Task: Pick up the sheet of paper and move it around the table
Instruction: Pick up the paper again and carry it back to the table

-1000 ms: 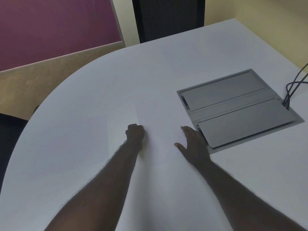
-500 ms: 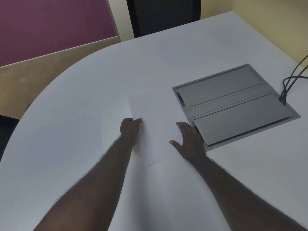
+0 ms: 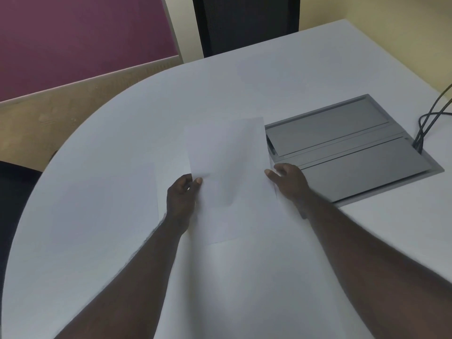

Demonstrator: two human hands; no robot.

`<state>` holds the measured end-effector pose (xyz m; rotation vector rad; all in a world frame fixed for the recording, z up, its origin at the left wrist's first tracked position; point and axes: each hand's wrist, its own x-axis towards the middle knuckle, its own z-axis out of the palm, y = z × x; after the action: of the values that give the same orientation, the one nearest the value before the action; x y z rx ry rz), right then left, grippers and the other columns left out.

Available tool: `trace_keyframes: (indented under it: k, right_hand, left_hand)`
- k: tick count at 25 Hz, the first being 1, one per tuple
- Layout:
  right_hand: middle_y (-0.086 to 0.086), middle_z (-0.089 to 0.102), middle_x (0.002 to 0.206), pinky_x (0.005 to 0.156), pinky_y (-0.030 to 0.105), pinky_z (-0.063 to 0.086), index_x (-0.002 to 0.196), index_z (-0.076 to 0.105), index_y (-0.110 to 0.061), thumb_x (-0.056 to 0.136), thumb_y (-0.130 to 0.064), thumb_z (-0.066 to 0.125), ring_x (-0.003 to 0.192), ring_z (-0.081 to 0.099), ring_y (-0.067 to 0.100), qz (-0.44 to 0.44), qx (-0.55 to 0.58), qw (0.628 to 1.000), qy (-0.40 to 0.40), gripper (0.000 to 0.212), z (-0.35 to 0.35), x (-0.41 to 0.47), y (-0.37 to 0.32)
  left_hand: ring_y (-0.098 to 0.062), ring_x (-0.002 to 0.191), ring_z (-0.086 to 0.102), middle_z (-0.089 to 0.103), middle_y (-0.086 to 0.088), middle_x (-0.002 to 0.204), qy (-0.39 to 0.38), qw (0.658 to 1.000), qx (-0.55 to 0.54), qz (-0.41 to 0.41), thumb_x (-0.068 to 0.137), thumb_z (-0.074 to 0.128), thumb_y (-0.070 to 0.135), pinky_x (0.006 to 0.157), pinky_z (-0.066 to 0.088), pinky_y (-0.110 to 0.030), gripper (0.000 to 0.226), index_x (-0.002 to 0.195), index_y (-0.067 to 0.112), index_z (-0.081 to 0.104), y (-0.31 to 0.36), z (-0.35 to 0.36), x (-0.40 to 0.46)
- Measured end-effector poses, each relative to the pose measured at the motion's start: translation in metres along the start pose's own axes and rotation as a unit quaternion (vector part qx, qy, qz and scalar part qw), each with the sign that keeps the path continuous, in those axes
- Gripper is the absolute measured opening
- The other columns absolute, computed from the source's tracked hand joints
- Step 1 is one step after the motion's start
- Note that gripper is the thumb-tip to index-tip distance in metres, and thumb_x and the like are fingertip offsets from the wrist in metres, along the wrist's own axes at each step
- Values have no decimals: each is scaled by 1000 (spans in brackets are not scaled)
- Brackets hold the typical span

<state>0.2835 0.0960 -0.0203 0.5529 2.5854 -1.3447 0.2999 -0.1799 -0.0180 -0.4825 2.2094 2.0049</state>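
A white sheet of paper (image 3: 230, 172) is held above the white table (image 3: 110, 192), tilted, with its left side raised. My left hand (image 3: 182, 199) pinches the sheet's left edge, thumb on top. My right hand (image 3: 289, 182) grips the right edge, fingers partly under the paper. Another pale sheet (image 3: 168, 189) seems to lie flat on the table beneath and to the left, hard to tell apart from the tabletop.
A grey metal cable hatch (image 3: 349, 152) is set into the table right of the sheet, with black cables (image 3: 425, 126) running out of its far right corner. A dark chair back (image 3: 244, 23) stands beyond the far edge. The table's rounded edge curves at left.
The sheet has lifted off the table and risen further from its left side. My left hand went from a fist on the paper to pinching its edge; my right hand took the right edge.
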Motion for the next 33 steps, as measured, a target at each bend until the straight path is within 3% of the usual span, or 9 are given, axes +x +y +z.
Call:
trace_keyframes:
  k: [2, 4, 9, 17, 18, 19, 20, 24, 33]
  right_hand:
    - [9, 73, 99, 74, 21, 51, 97, 71, -8, 88, -34, 69, 89, 65, 26, 25, 57, 994, -85, 27, -1, -1, -8]
    - [17, 75, 102, 73, 30, 55, 95, 72, -1, 88, -28, 70, 81, 66, 23, 39, 111, 987, -106, 28, 6, -8, -11]
    - [13, 56, 79, 70, 34, 39, 97, 59, 19, 87, -26, 70, 75, 49, 19, 11, 127, 990, -56, 48, 9, -38, -11]
    - [2, 37, 86, 69, 34, 31, 95, 51, 25, 87, -28, 69, 75, 39, 19, -45, 180, 983, -5, 56, -18, -118, -47]
    - [35, 45, 118, 70, 35, 33, 99, 51, 25, 87, -27, 69, 77, 42, 19, -46, 190, 981, -4, 57, -22, -130, -51]
    - [36, 52, 75, 70, 35, 34, 99, 52, 24, 87, -28, 70, 78, 44, 18, -45, 197, 979, -2, 56, -27, -146, -54]
    - [12, 47, 74, 69, 36, 36, 97, 56, 21, 86, -27, 70, 77, 46, 19, -44, 201, 979, 1, 52, -32, -161, -57]
    - [14, 71, 86, 74, 41, 53, 83, 73, -4, 87, -21, 71, 77, 64, 23, -27, 251, 967, 16, 17, -52, -225, -65]
    - [15, 71, 90, 80, 40, 56, 84, 71, -5, 89, -18, 69, 77, 66, 25, 4, 305, 951, 46, 14, -103, -331, -53]
  left_hand:
    - [-19, 82, 65, 75, -10, 101, -21, 1000, -13, -6, 82, 69, 39, 78, 52, -40, 19, 94, 23, 72, 2, -8, -6]
    - [-19, 84, 66, 75, -9, 101, -25, 999, -24, -9, 84, 68, 36, 81, 53, -43, 15, 91, 23, 72, 4, -15, -14]
    - [-20, 80, 69, 77, -8, 94, 18, 1000, -15, -18, 86, 69, 23, 82, 57, -44, 6, 85, 21, 75, 16, -26, -37]
    - [-20, 76, 68, 74, 2, 79, 90, 995, -44, -14, 84, 73, 22, 73, 59, -34, 5, 81, 18, 72, 50, -43, -105]
    - [-19, 75, 66, 73, 3, 77, 88, 995, -49, -11, 84, 73, 22, 71, 58, -33, 6, 81, 18, 71, 54, -48, -114]
    - [-18, 73, 65, 72, 5, 74, 81, 995, -55, -8, 85, 73, 22, 68, 58, -32, 7, 80, 18, 70, 57, -53, -124]
    - [-17, 72, 65, 71, 7, 72, 72, 996, -61, -3, 85, 72, 23, 64, 57, -29, 8, 79, 19, 70, 61, -57, -134]
    - [-18, 73, 63, 67, 2, 75, 33, 997, -60, 27, 86, 70, 24, 60, 56, -25, 11, 77, 18, 68, 75, -69, -180]
    - [-20, 77, 63, 70, -1, 86, -32, 996, -73, 40, 86, 70, 28, 70, 57, -31, 12, 84, 16, 71, 101, -59, -261]
